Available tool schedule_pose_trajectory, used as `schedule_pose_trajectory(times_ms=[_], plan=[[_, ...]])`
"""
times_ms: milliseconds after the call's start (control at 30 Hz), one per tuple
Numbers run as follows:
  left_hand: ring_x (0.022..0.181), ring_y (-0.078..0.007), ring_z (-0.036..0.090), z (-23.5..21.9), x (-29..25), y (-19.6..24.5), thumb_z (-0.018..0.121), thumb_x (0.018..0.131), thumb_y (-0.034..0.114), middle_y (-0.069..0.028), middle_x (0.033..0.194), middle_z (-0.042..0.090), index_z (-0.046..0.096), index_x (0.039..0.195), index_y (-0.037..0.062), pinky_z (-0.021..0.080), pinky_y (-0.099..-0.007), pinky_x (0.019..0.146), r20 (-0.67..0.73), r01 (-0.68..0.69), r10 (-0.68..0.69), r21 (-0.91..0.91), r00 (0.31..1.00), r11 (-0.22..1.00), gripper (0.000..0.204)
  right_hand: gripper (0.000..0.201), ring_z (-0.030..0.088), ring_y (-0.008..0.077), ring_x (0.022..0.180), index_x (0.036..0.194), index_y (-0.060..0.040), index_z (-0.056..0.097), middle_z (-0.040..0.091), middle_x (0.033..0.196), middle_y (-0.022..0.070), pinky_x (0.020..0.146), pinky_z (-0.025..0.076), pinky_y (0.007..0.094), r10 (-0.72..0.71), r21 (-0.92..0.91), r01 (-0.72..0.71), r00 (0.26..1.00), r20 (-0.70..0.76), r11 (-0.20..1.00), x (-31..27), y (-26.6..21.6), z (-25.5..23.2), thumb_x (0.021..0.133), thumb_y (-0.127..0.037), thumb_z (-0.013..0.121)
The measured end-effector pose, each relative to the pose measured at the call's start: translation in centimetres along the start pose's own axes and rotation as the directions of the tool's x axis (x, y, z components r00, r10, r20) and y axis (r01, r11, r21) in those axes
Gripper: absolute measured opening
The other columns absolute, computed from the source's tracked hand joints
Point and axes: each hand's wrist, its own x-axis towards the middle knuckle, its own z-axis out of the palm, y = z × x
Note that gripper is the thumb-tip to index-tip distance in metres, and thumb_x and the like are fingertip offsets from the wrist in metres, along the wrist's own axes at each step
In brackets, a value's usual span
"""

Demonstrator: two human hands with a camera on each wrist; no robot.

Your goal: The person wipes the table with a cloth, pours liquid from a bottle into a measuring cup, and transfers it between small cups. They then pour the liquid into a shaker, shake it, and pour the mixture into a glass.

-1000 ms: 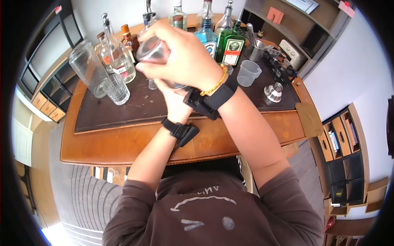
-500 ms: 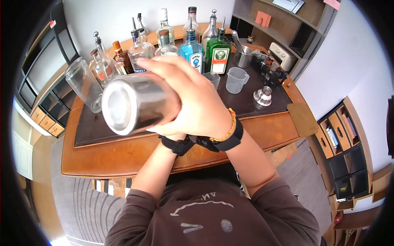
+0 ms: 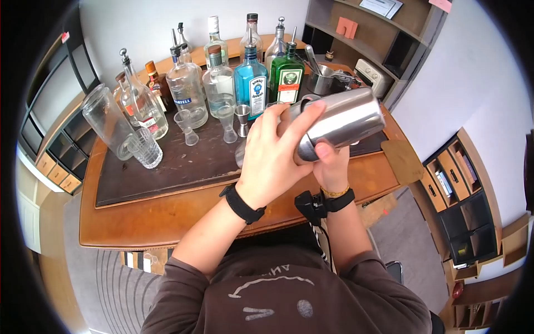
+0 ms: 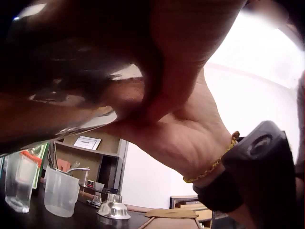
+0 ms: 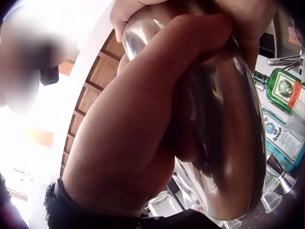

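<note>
Both hands hold a shiny steel shaker (image 3: 347,119) above the desk's front, tilted with its broad base toward the upper right. The left hand (image 3: 272,153) lies across its near part, fingers curled over the seam. Lower and to the right, the right hand (image 3: 332,170) grips it from beneath, its fingers partly hidden by the metal. In the left wrist view, the shaker (image 4: 71,90) fills the upper left, with the braceleted right hand (image 4: 183,138) beside it. Fingers wrap round the steel body (image 5: 228,148) in the right wrist view.
Several bottles line the back, including a blue one (image 3: 251,83) and a green one (image 3: 287,78). A jigger (image 3: 242,121) and small glasses stand before them. Left are a tall glass (image 3: 105,122) and a cut tumbler (image 3: 146,149). A plastic cup (image 4: 62,191) stands near a metal cap (image 4: 113,207).
The shaker has swung from the left side to the right, its base now toward the upper right. The left hand has come into view on top, and the right hand is now lower.
</note>
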Motion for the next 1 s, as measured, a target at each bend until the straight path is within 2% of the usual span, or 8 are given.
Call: schedule_pose_trajectory(times_ms=[67,133,267,467,533,733,800,1000], plan=[[0.103,-0.0355,0.056,0.1,-0.7,-0.2,0.082,0.055,0.009,-0.0154,0.116,0.05,0.049,0.138,0.021,0.049,-0.0421,0.087,0.018,0.047,-0.046,-0.04,0.999,0.998,0.09,0.1,0.044,0.0258,0.131,0.145,-0.0045,0.029,0.04,0.146,0.0131,0.109,0.04,0.0416,0.004,-0.053,-0.003,1.0,0.029,0.999,-0.1,0.1,0.0,0.069,-0.036,0.087],[0.103,-0.0351,0.056,0.2,-1.3,-0.4,0.079,0.058,0.008,-0.0152,0.116,0.051,0.046,0.139,0.0155,0.05,-0.0415,0.087,-0.001,0.083,-0.083,-0.034,0.997,0.996,0.087,0.079,0.054,0.0189,0.114,0.132,-0.0011,0.045,0.056,0.124,0.0078,0.098,0.046,0.0344,-0.112,-0.111,0.124,0.988,0.108,0.986,0.0,0.4,0.4,0.067,-0.02,0.087],[0.104,-0.0347,0.056,0.0,-1.8,-0.8,0.078,0.059,0.007,-0.015,0.114,0.053,0.045,0.139,0.0129,0.05,-0.0412,0.087,-0.038,0.068,-0.068,-0.008,0.997,0.998,0.087,0.08,0.055,0.0182,0.111,0.131,-0.0002,0.046,0.057,0.121,0.008,0.096,0.046,0.0338,-0.115,-0.053,0.116,0.993,0.019,0.992,-0.1,1.2,1.8,0.066,-0.023,0.088],[0.106,-0.0375,0.053,-0.8,-2.9,-0.6,0.084,0.056,0.016,-0.0185,0.118,0.047,0.047,0.141,0.0231,0.048,-0.0445,0.089,0.042,0.185,-0.183,-0.039,0.982,0.982,0.093,0.078,0.056,0.0196,0.113,0.134,-0.0006,0.042,0.056,0.122,0.009,0.1,0.044,0.0343,-0.001,0.174,0.013,0.997,-0.073,0.985,-1.2,2.3,2.9,0.07,-0.018,0.083],[0.105,-0.035,0.055,-1.0,-3.1,-0.6,0.083,0.055,0.011,-0.0156,0.117,0.049,0.043,0.142,0.0155,0.051,-0.0418,0.086,0.045,0.134,-0.135,0.04,0.99,0.99,0.096,0.078,0.056,0.0197,0.113,0.135,-0.0009,0.042,0.056,0.122,0.0094,0.1,0.045,0.0344,0.083,0.25,-0.07,0.996,-0.044,0.966,-1.4,2.8,2.6,0.07,-0.017,0.082],[0.107,-0.0372,0.054,-0.7,-3.3,-0.7,0.085,0.056,0.014,-0.0178,0.119,0.047,0.04,0.145,0.014,0.049,-0.0428,0.09,0.074,0.133,-0.134,0.017,0.988,0.991,0.1,0.072,0.059,0.0195,0.107,0.13,0.0006,0.047,0.06,0.118,0.0093,0.096,0.048,0.034,0.09,0.159,-0.081,0.995,-0.049,0.984,-1.3,2.2,1.7,0.07,-0.02,0.082],[0.109,-0.0409,0.052,-1.1,-3.2,-1.0,0.085,0.06,0.02,-0.0231,0.125,0.044,0.038,0.148,0.0227,0.047,-0.0463,0.092,0.178,0.146,-0.126,-0.103,0.976,0.984,0.1,0.068,0.061,0.0199,0.105,0.128,0.0014,0.049,0.062,0.115,0.0095,0.094,0.049,0.0345,0.094,0.111,-0.092,0.995,-0.016,0.99,-0.9,1.8,0.3,0.073,-0.023,0.08],[0.122,-0.0398,0.048,-4.1,-4.5,-2.7,0.086,0.065,0.017,-0.0208,0.141,0.037,0.039,0.145,0.0154,0.044,-0.0476,0.102,0.246,0.063,-0.005,-0.228,0.969,0.972,0.092,0.057,0.063,0.0233,0.104,0.129,-0.002,0.05,0.063,0.115,0.0105,0.092,0.052,0.0404,0.297,0.212,-0.255,0.934,-0.199,0.943,0.4,-3.4,-8.5,0.085,-0.034,0.068]])
